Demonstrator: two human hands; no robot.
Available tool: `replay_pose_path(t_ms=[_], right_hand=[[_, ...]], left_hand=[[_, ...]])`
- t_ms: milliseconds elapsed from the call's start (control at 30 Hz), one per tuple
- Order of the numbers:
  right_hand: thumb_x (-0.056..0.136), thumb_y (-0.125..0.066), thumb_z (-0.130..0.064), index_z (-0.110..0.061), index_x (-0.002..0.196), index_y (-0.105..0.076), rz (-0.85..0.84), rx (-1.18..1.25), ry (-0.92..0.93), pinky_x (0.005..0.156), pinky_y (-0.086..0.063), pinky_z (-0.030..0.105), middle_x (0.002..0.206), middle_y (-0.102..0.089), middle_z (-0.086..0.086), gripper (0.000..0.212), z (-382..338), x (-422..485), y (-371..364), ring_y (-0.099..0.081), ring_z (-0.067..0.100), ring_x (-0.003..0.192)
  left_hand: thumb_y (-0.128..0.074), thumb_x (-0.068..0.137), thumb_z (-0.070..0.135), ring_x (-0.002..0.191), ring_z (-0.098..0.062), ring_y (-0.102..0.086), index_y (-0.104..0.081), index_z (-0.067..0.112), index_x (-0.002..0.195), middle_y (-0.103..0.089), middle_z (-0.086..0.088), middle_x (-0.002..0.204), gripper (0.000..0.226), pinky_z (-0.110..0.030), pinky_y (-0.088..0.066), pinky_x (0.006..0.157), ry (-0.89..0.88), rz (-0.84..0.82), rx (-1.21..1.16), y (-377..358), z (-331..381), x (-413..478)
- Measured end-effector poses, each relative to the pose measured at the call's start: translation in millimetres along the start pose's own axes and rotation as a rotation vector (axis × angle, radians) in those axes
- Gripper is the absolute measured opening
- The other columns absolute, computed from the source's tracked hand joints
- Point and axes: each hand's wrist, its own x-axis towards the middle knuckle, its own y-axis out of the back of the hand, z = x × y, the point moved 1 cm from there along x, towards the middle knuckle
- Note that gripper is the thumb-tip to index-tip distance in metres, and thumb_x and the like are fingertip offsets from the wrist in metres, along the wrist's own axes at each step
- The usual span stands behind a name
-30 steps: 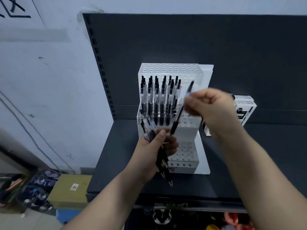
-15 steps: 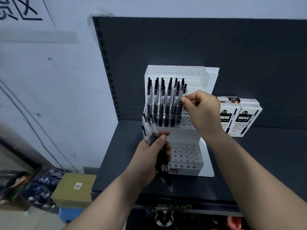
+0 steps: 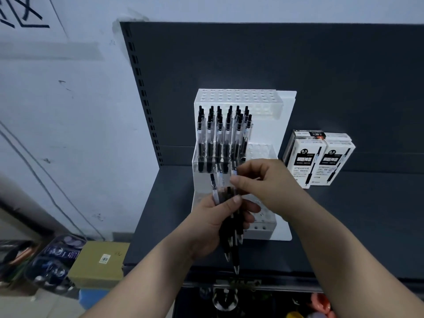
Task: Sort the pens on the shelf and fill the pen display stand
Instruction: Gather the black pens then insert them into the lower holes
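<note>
Shelf: dark grey shelf (image 3: 344, 226) with a dark back panel; a pale wall lies to its left.
Display stand: white stepped pen display stand (image 3: 284, 125) stands on the shelf against the back panel, left of centre, with three tiers of holes.
Top tier: no pens seen in its holes.
Middle tier: racked pens (image 3: 220, 138) stand upright, black caps up, filling the left part of the tier; the holes at its right end show bare.
Near tier: largely hidden behind the hands; the few holes visible at its near right corner hold no pens.
Left hand: left hand (image 3: 215, 226) is clenched around a bundle of pens (image 3: 231, 226) in front of the near tier, thumb pressed across the barrels; tips point down and toward the viewer, caps rise above the fist.
Right hand: right hand (image 3: 268, 187) is just right of the bundle, thumb and forefinger pinched on the upper end of one pen in it; whether that pen is free of the bundle cannot be told.
Pen boxes: two white pen boxes (image 3: 319, 161) stand on the shelf right of the stand, marked 0.5.
Floor, far left: a tan cardboard box (image 3: 98, 262) and a clear packet of dark items (image 3: 52, 260).
</note>
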Motion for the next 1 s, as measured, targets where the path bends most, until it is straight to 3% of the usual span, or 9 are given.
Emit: replay_pose_path(t_ms=[167, 267, 367, 467, 567, 633, 833, 1000], right_hand=[[0.081, -0.070, -0.009, 0.002, 0.092, -0.062, 0.107, 0.193, -0.012, 0.056, -0.047, 0.017, 0.077, -0.073, 0.007, 0.018, 1, 2, 9, -0.065, 0.010, 0.063], [0.071, -0.071, -0.016, -0.004, 0.096, -0.061, -0.010, 0.336, -0.073, 0.057, -0.048, 0.021, 0.083, -0.074, 0.011, 0.029, 3, 3, 18, -0.065, 0.017, 0.065], [0.066, -0.070, -0.014, -0.004, 0.090, -0.066, -0.058, 0.423, -0.075, 0.058, -0.052, 0.022, 0.077, -0.072, 0.010, 0.026, -1, 4, 22, -0.063, 0.017, 0.065], [0.070, -0.073, -0.011, -0.007, 0.080, -0.064, 0.174, 0.411, 0.069, 0.056, -0.051, 0.024, 0.065, -0.067, 0.003, 0.014, -16, 11, 32, -0.061, 0.014, 0.059], [0.078, -0.074, -0.006, -0.011, 0.074, -0.061, 0.479, 0.316, 0.302, 0.058, -0.054, 0.026, 0.058, -0.064, -0.001, 0.015, -35, 22, 42, -0.061, 0.014, 0.055], [0.079, -0.075, -0.008, -0.014, 0.073, -0.063, 0.557, 0.217, 0.371, 0.060, -0.056, 0.031, 0.062, -0.065, 0.002, 0.015, -39, 28, 39, -0.063, 0.016, 0.057], [0.082, -0.074, -0.016, -0.012, 0.073, -0.066, 0.529, -0.038, 0.314, 0.062, -0.057, 0.043, 0.067, -0.067, 0.008, 0.012, -15, 48, 23, -0.064, 0.026, 0.062], [0.082, -0.074, -0.016, -0.014, 0.073, -0.065, 0.549, -0.211, 0.382, 0.058, -0.055, 0.037, 0.062, -0.064, 0.000, 0.013, 7, 51, 12, -0.064, 0.021, 0.059]], left_hand=[[-0.053, 0.082, 0.018, 0.067, -0.019, -0.066, -0.060, 0.004, 0.102, -0.070, -0.011, 0.078, 0.025, -0.028, -0.055, 0.062, 0.021, 0.039, -0.062, -4, -2, 5], [-0.052, 0.084, 0.019, 0.058, -0.015, -0.062, -0.059, 0.007, 0.094, -0.066, -0.008, 0.071, 0.018, -0.026, -0.052, 0.055, 0.037, 0.026, -0.051, -4, 0, 4], [-0.045, 0.092, 0.020, 0.055, -0.014, -0.060, -0.059, 0.007, 0.095, -0.065, -0.008, 0.069, 0.019, -0.025, -0.050, 0.051, 0.056, 0.009, -0.058, -8, 5, 2], [-0.040, 0.098, 0.015, 0.060, -0.019, -0.065, -0.060, 0.005, 0.099, -0.068, -0.012, 0.073, 0.023, -0.028, -0.056, 0.057, 0.021, 0.134, -0.078, -7, 8, 6], [-0.039, 0.100, 0.015, 0.068, -0.022, -0.068, -0.059, 0.004, 0.105, -0.069, -0.013, 0.080, 0.023, -0.032, -0.059, 0.066, -0.055, 0.273, -0.080, 2, 9, 10], [-0.040, 0.100, 0.015, 0.070, -0.023, -0.068, -0.059, 0.004, 0.106, -0.069, -0.013, 0.081, 0.023, -0.032, -0.059, 0.067, -0.077, 0.306, -0.077, 5, 10, 10], [-0.039, 0.100, 0.013, 0.071, -0.023, -0.068, -0.058, 0.004, 0.107, -0.067, -0.014, 0.080, 0.023, -0.031, -0.058, 0.066, -0.082, 0.299, -0.085, 7, 7, 9], [-0.037, 0.099, 0.004, 0.067, -0.017, -0.061, -0.060, 0.005, 0.114, -0.065, -0.009, 0.076, 0.027, -0.027, -0.053, 0.064, -0.066, 0.256, -0.047, 10, 7, 8]])
